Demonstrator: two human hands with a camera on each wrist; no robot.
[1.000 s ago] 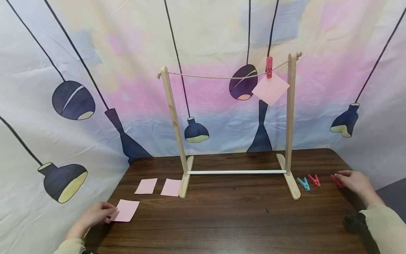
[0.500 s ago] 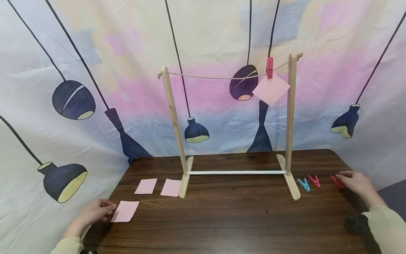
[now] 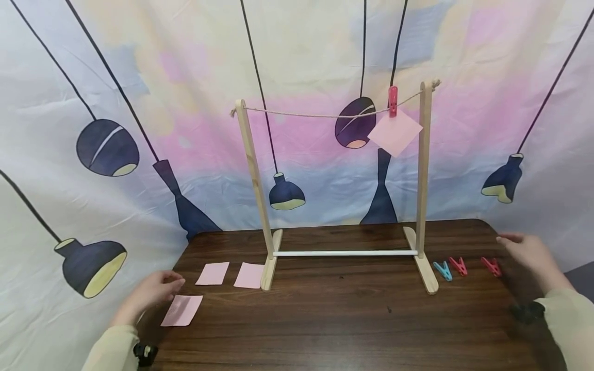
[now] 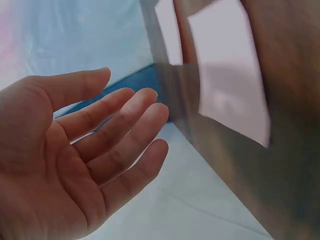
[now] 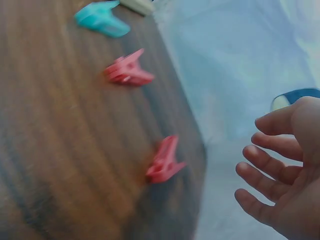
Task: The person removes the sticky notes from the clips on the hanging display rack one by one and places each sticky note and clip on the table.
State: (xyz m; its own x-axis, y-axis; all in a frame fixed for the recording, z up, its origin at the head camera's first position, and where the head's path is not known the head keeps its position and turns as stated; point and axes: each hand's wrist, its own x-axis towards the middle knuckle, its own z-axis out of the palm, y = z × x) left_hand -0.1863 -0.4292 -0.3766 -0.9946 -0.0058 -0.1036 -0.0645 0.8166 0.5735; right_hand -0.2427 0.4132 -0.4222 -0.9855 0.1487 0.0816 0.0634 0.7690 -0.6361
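My left hand (image 3: 155, 292) hovers over the table's left side, just above the nearest pink paper square (image 3: 182, 310). Its fingers are loosely bent and hold nothing, as the left wrist view shows. Two more pink squares, one at the left (image 3: 212, 273) and one by the stand's foot (image 3: 248, 275), lie farther back. Over the table's right edge my right hand (image 3: 531, 255) is raised with relaxed, empty fingers. Nearest to it lies a red clothespin (image 3: 491, 267); a second red clothespin (image 3: 458, 266) and a blue clothespin (image 3: 443, 271) are farther left.
A wooden stand (image 3: 423, 170) with a string (image 3: 306, 114) across its top is on the dark wooden table (image 3: 325, 319). On the string a red clothespin (image 3: 393, 101) holds a pink square (image 3: 395, 133). A lamp-patterned cloth (image 3: 195, 77) hangs behind.
My left hand has let go of the near pink square and moved up and slightly right. The right hand has left the outermost red clothespin and risen. The squares and clothespins stay put.
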